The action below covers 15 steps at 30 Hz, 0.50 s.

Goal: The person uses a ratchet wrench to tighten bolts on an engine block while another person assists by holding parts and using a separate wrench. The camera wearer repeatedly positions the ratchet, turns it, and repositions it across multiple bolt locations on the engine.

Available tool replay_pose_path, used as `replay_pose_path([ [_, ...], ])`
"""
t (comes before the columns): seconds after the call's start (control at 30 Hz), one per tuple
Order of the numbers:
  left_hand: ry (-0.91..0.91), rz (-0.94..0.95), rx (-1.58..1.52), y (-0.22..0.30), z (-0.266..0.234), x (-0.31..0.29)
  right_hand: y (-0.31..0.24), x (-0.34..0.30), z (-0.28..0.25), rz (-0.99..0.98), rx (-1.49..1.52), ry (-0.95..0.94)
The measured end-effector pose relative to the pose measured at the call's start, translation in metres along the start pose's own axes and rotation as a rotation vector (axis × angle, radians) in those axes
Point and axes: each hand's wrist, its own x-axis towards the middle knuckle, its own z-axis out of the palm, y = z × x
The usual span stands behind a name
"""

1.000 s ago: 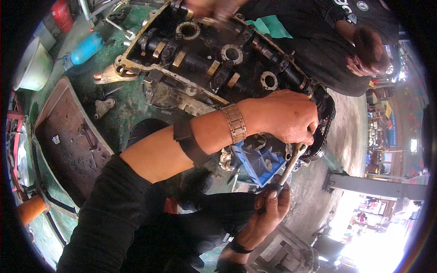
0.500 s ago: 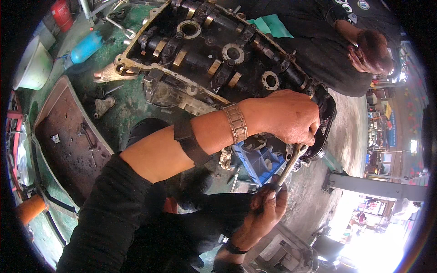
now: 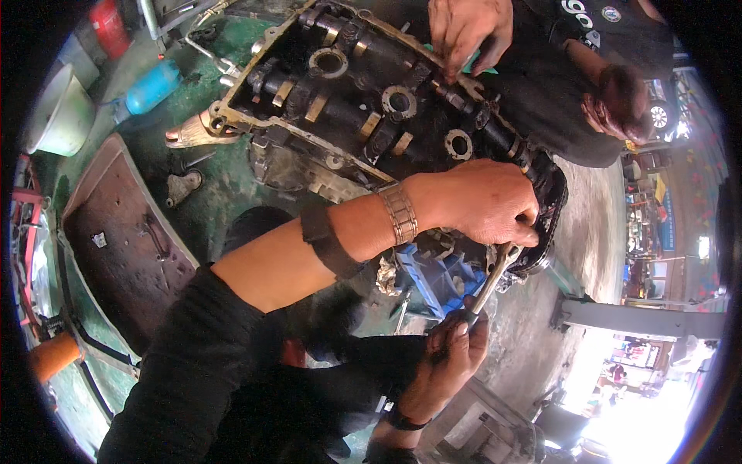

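The left hand [image 3: 487,203] presses down on the near end of the dark, oily metal engine head [image 3: 371,116], steadying it. Just below it, the right hand [image 3: 452,352] is closed round the slim metal wrench [image 3: 487,282] (its head meets the casting beneath the left fingers).

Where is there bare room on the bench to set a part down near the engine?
Free patch: green bench between the engine head and the brown tray, beside a small bracket. Crowded: the head's right end, where the left hand and the right hand with its wrench work; a co-worker's hand occupies the far edge.
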Motion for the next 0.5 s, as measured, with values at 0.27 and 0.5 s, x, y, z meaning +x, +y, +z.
replay_pose_path([
  [0.27, 0.415, 0.215, -0.288, -0.008, 0.003, 0.0, 0.003, 0.01, -0.014, 0.038, -0.019, -0.093],
  [0.5, 0.495, 0.068, -0.531, 0.009, -0.018, -0.014, 0.02, 0.026, -0.026, 0.02, -0.063, -0.076],
])
